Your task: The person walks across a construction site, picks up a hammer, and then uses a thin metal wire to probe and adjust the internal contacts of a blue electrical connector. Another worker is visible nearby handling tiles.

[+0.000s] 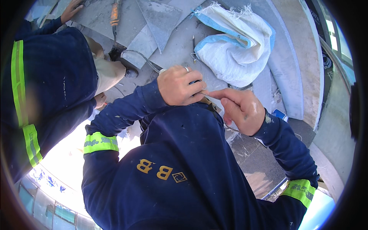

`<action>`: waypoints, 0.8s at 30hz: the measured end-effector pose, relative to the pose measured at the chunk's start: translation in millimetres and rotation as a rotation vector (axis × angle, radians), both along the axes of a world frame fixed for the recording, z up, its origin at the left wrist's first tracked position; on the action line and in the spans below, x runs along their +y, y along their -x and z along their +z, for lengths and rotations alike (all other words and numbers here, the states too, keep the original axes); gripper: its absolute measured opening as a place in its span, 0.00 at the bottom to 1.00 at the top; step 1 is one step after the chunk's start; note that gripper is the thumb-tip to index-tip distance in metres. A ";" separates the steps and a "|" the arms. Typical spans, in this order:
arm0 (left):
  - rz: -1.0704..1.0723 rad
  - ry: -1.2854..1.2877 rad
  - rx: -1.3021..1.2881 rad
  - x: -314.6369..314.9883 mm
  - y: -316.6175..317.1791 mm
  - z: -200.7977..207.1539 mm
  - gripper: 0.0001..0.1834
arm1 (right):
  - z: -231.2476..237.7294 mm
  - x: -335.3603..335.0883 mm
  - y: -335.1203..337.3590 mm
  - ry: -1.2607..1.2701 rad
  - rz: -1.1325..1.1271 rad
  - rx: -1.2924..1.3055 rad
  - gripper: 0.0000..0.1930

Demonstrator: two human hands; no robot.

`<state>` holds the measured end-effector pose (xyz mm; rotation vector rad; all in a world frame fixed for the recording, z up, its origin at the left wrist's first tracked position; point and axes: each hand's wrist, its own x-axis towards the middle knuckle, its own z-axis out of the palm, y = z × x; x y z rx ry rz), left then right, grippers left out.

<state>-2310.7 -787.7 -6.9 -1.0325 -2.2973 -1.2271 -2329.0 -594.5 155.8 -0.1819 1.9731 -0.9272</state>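
A thin grey cable [145,57] runs from the floor debris into my left hand [181,86]. That hand is closed around it, knuckles up, with a ring on one finger. A small dark blue thing shows between its fingers, too hidden to name. From there a short stretch of the cable crosses to my right hand [244,110]. The right fingers pinch it, index finger stretched toward the left hand, and a loose tail hangs below the palm. Both hands are close together just beyond my raised knee.
Left of me crouches another person [50,80] in a navy jacket with reflective bands. Ahead lie a white sack [241,46] with blue edging, flat grey slabs [159,21], an orange-handled tool [115,15] with a cord, and a dark pencil-like stick [193,44]. Curved panels [291,61] stand at right.
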 end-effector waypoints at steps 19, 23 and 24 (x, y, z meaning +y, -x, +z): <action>0.131 -0.572 -0.075 -28.1 -5.3 -13.3 0.67 | -16.4 1.4 2.4 0.181 -0.185 0.405 0.30; 0.167 -0.708 -0.273 -32.2 -8.9 -12.4 0.71 | -84.2 -61.3 -20.6 0.284 -0.035 0.748 0.36; 0.178 -0.715 -0.359 -37.6 -9.4 -7.3 0.71 | -94.4 -71.5 -19.6 0.308 -0.028 0.804 0.35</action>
